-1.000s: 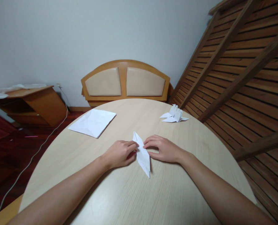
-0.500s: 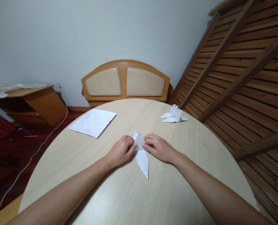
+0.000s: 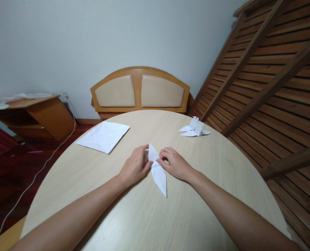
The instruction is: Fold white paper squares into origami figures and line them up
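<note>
One folded paper [image 3: 159,180] between fingers [image 3: 146,168], flat sheets [image 3: 102,137] beyond left, origami [image 3: 195,128] beyond right

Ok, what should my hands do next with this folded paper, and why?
Probably press a thumb along the crosswise crease of the folded paper: the thumbs of the left hand and right hand sit near its two ends, and the table beneath should give firm backing.

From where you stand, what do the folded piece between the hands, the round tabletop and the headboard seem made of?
Folded piece: matte white paper, judging by crisp creases.
Round tabletop: pale wood or wood-look laminate, satiny, with visible grain and sheen.
Headboard: probably varnished wood, warm brown and smooth; its cream panels, perhaps leatherette, show a soft gloss.
</note>
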A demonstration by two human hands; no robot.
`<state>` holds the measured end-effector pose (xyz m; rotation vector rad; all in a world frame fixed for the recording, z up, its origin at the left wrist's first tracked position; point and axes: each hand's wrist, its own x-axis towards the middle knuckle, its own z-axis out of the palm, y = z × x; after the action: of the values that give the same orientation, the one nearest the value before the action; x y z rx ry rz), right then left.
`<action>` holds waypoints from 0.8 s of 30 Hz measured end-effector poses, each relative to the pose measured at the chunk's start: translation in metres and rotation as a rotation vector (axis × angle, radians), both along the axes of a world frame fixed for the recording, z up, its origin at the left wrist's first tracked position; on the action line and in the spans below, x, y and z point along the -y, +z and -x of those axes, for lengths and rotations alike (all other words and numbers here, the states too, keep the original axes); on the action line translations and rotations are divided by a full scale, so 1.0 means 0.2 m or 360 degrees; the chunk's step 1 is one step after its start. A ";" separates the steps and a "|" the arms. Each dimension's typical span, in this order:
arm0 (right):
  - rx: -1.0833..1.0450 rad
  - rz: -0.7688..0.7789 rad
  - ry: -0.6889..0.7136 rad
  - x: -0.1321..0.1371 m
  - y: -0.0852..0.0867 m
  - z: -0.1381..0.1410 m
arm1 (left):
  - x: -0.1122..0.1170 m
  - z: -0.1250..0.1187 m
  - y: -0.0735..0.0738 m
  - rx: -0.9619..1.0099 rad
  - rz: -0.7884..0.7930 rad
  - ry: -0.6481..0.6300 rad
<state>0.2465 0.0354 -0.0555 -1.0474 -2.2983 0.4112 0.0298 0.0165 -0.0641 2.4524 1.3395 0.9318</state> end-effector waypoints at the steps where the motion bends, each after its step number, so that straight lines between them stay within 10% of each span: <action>1: 0.0000 -0.0006 -0.0009 0.00 0.00 0.00 | 0.00 0.00 0.00 -0.0019 -0.0051 -0.0013; 24: -0.0102 -0.0003 -0.0247 -0.02 -0.03 -0.01 | 0.00 -0.02 0.06 -0.0496 -0.0229 -0.0434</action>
<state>0.2491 0.0385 -0.0610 -1.1850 -2.1434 0.3740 0.0334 0.0159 -0.0528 2.8916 1.0068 0.6193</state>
